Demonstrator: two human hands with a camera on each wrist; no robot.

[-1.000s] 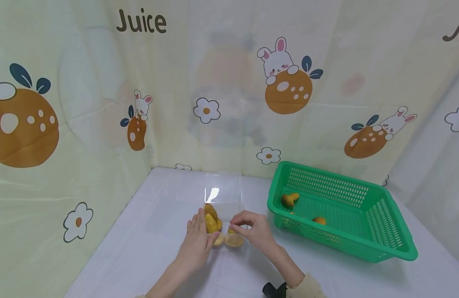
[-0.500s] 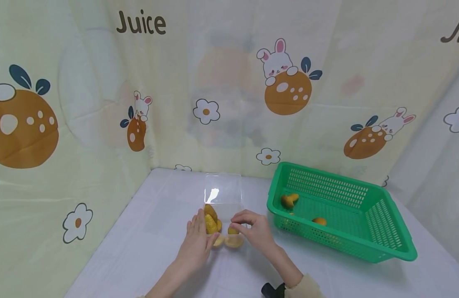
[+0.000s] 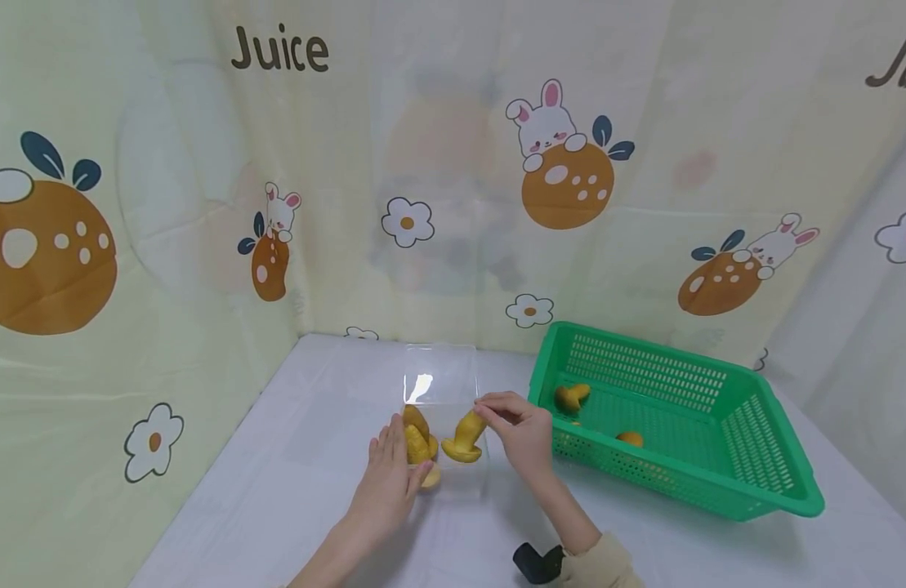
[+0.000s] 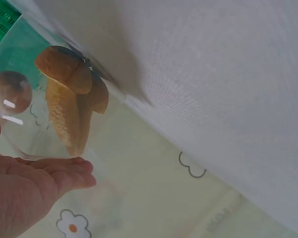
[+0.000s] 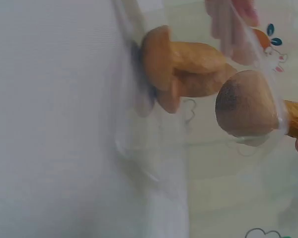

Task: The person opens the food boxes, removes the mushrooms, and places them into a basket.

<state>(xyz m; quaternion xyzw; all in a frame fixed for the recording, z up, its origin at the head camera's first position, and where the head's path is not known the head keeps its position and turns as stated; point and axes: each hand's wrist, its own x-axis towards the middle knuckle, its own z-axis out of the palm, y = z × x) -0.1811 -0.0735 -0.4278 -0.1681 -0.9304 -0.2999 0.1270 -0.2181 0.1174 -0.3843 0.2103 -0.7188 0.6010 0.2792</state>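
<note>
With fingertips and thumb, my right hand (image 3: 522, 437) pinches a yellow-brown mushroom (image 3: 463, 439) by its stem, cap downward, over the right part of a clear plastic box (image 3: 463, 492). In the right wrist view the dark-speckled cap (image 5: 246, 104) shows through the box wall. My left hand (image 3: 382, 486) lies with straight fingers along the box's left side, its thumb near the front corner. Several more mushrooms (image 3: 417, 445) stand cap down in the left part of the box; the left wrist view shows their brown caps (image 4: 64, 69) through the plastic.
The box's transparent lid (image 3: 441, 371) is folded back on the white tablecloth (image 3: 335, 408). To the right stands a green perforated basket (image 3: 680, 469) with a few mushrooms (image 3: 572, 397) inside. A printed curtain (image 3: 453, 269) hangs behind.
My right hand has lifted up and to the right, raising the mushroom's cap from the box's front right part. My left hand has stayed at the box's side.
</note>
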